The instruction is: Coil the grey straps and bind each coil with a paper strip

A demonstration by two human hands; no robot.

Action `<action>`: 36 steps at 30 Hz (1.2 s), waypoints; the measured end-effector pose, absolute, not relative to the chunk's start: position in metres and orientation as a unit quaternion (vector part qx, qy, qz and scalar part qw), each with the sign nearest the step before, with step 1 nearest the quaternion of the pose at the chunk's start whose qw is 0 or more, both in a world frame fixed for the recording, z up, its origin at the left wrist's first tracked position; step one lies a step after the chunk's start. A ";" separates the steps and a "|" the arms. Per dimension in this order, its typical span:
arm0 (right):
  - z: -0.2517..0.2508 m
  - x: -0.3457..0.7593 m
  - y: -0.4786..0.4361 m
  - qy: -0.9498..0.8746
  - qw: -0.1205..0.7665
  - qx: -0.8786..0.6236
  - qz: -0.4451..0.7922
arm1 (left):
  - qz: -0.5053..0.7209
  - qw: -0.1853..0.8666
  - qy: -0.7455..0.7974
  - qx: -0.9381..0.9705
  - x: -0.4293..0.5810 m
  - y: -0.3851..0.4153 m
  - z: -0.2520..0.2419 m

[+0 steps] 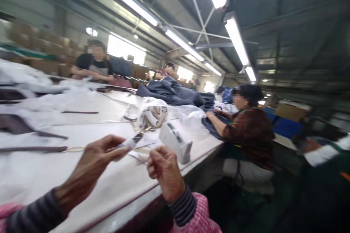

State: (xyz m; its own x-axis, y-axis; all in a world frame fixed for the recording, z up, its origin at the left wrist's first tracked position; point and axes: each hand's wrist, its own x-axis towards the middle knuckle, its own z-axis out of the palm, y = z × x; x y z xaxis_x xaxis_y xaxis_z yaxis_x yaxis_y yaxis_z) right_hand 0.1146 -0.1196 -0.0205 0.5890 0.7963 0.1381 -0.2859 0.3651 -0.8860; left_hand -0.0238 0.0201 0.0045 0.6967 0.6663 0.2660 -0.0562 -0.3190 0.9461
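Observation:
My left hand (100,154) is raised over the white table, its thumb and fingers closed on a small flat white piece with a dark end (133,139), blurred, perhaps a tag or label. Just to its right, my right hand (163,165) is held with the fingertips pinched together. Whatever the pinch holds, if anything, is too small to make out. Behind the right hand stands a pale grey tape dispenser (170,135). Some flat pale papers (143,153) lie between the hands. Farther back is a clear plastic bag with beige strips (153,117).
A dark blue cloth heap (175,93) lies across the table (106,189). Dark strips (32,149) and white plastic sheets (73,96) spread at left. One person (246,127) handles dark cloth at the right edge; another person (94,63) is across the table.

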 end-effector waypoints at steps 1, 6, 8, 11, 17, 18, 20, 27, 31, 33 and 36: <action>-0.019 0.115 -0.117 -0.294 0.771 -0.438 0.357 | 0.341 0.564 0.203 0.724 -0.027 0.020 0.003; -0.014 0.105 -0.110 -0.337 0.746 -0.438 0.371 | 0.374 0.602 0.156 0.688 -0.016 0.009 0.000; -0.013 0.101 -0.107 -0.347 0.741 -0.444 0.364 | 0.380 0.589 0.151 0.698 -0.015 0.007 -0.002; -0.014 0.100 -0.103 -0.354 0.734 -0.459 0.353 | 0.387 0.572 0.151 0.707 -0.017 0.007 -0.004; -0.015 0.105 -0.100 -0.353 0.723 -0.481 0.350 | 0.394 0.551 0.154 0.719 -0.017 0.008 -0.006; -0.015 0.105 -0.100 -0.349 0.722 -0.483 0.352 | 0.394 0.550 0.152 0.720 -0.017 0.008 -0.007; -0.014 0.106 -0.100 -0.340 0.719 -0.487 0.362 | 0.395 0.551 0.144 0.722 -0.018 0.008 -0.007; -0.021 0.103 -0.092 -0.332 0.755 -0.444 0.350 | 0.374 0.623 0.134 0.673 -0.021 0.000 0.005; -0.026 0.095 -0.079 -0.350 0.793 -0.359 0.347 | 0.351 0.695 0.128 0.614 -0.024 -0.002 0.015; -0.029 0.091 -0.073 -0.356 0.800 -0.337 0.348 | 0.345 0.714 0.139 0.594 -0.025 0.000 0.015; -0.035 0.089 -0.069 -0.352 0.798 -0.350 0.342 | 0.336 0.726 0.155 0.580 -0.024 0.005 0.012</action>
